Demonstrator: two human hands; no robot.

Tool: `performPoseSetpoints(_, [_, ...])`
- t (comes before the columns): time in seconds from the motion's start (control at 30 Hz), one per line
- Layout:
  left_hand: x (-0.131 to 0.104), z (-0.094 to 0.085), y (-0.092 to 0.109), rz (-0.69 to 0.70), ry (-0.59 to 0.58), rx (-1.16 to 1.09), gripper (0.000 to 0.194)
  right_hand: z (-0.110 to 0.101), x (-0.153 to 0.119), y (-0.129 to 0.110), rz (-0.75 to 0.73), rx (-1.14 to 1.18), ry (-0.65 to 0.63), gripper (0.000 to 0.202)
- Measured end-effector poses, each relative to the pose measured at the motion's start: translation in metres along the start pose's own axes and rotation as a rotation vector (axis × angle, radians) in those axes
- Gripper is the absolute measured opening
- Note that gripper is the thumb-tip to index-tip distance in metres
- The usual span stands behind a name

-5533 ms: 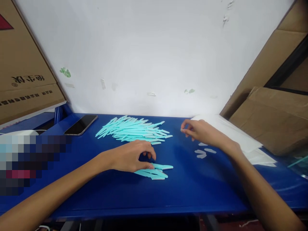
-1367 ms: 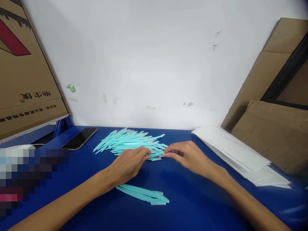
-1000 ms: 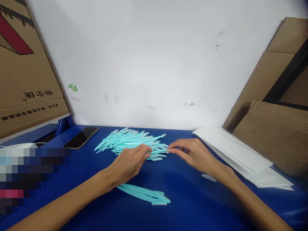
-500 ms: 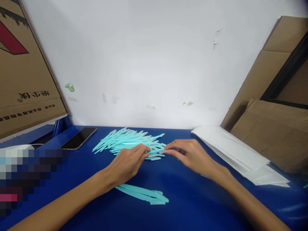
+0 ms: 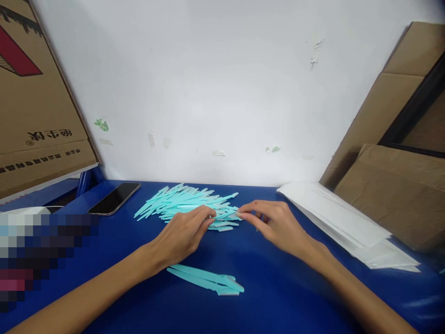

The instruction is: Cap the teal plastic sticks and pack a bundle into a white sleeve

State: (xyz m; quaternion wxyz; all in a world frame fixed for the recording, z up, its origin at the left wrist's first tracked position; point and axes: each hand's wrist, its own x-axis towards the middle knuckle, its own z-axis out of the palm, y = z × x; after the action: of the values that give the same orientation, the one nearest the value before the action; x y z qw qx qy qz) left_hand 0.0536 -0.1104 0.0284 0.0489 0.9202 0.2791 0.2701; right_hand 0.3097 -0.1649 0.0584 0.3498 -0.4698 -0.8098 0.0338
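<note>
Turquoise eyebrow razors lie in a loose pile [image 5: 181,199] near the wall. At the pile's right side, my left hand [image 5: 186,234] pinches the handle end of an eyebrow razor [image 5: 226,215] between thumb and fingers. My right hand [image 5: 278,225] is closed in a pinch at the same razor's other end, the fingertips hiding its tip. Closer to me, a small group of razors [image 5: 205,279] rests flat on the blue table [image 5: 271,297], side by side with their blade ends to the right.
A phone [image 5: 114,198] lies left of the pile. White flat sheets or bags [image 5: 333,218] are stacked on the right, beside brown cardboard [image 5: 392,195]. A printed carton [image 5: 38,106] stands at the left, and a white wall [image 5: 222,93] closes off the back.
Both hands stay almost in place at the pile's right side, with only slight finger shifts around the razor. The view has shifted very slightly.
</note>
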Motion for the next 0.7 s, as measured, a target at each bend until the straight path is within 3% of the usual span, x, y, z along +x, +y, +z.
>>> performPoseSetpoints(0.7, [0.0015, -0.0002, 0.0013, 0.102, 0.066, 0.125, 0.025, 0.0008, -0.0013, 0.0001, 0.003, -0.009, 0.046, 0.017])
